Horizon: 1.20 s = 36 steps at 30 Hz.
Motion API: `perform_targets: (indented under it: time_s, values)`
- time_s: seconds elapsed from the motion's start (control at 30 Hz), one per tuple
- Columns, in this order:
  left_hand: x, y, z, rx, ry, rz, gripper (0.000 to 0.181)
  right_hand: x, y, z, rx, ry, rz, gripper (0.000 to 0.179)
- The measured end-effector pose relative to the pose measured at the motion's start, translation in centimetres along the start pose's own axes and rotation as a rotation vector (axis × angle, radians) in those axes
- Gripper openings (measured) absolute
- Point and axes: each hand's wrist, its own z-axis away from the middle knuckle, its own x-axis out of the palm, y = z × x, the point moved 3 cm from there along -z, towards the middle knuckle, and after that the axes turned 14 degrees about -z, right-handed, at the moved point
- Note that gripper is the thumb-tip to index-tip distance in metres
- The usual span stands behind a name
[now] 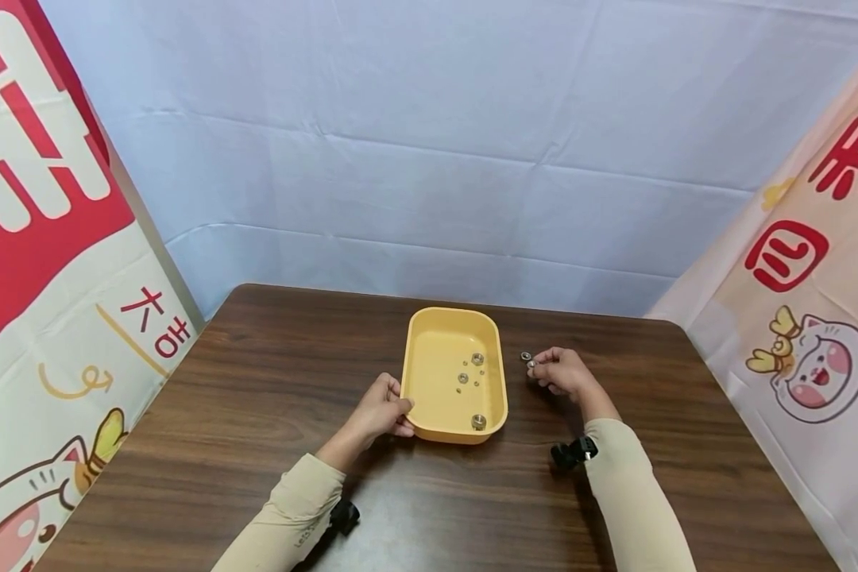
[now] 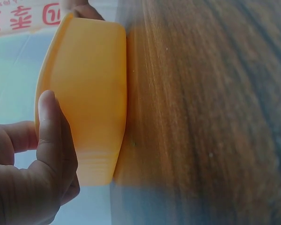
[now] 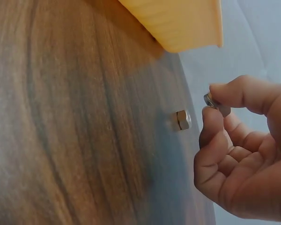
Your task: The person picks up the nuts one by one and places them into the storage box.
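My left hand (image 1: pixel 379 409) grips the near left part of a yellow plastic tray (image 1: pixel 432 357), thumb at the rim and fingers against the outer wall. In the left wrist view the tray wall (image 2: pixel 93 84) stands upright on the table. To the right of the tray, my right hand (image 1: pixel 563 372) pinches a small metal nut (image 3: pixel 216 104) between thumb and fingertip, above the tabletop. Close by, a second metal hex nut (image 3: pixel 183 120) rests on the wood. Inside the tray lie larger nuts (image 1: pixel 477 359) and several tiny metal pieces (image 1: pixel 459 390).
The dark wood-grain table (image 1: pixel 257 381) reaches back to a pale cloth backdrop (image 1: pixel 415 159). Printed banners hang on the left (image 1: pixel 43 238) and right (image 1: pixel 815 318). Black wrist cameras (image 1: pixel 568 454) sit on both forearms.
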Motion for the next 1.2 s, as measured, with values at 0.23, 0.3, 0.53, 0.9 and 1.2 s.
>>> perform_targets:
  time_s: [0.23, 0.3, 0.53, 0.9, 1.2]
  values:
    - [0.0, 0.0, 0.0, 0.003, -0.010, 0.001, 0.023, 0.2, -0.4, 1.1, -0.028, -0.031, 0.001, 0.029]
    - [0.0, -0.1, 0.0, 0.003, -0.011, 0.000, 0.023, 0.3, -0.6, 1.4, -0.038, -0.038, -0.003, 0.030]
    - [0.0, 0.2, 0.1, 0.020, -0.019, 0.010, 0.022, 0.4, -0.9, 2.1, -0.090, -0.074, -0.027, 0.030]
    - [0.0, 0.1, 0.1, 0.013, -0.023, -0.002, 0.022, 1.2, -2.1, 2.8, -0.154, -0.118, -0.044, 0.031]
    - [0.0, 0.0, 0.0, 0.007, -0.016, -0.009, 0.022, 2.6, -3.2, 3.0, -0.169, -0.162, -0.040, 0.031]
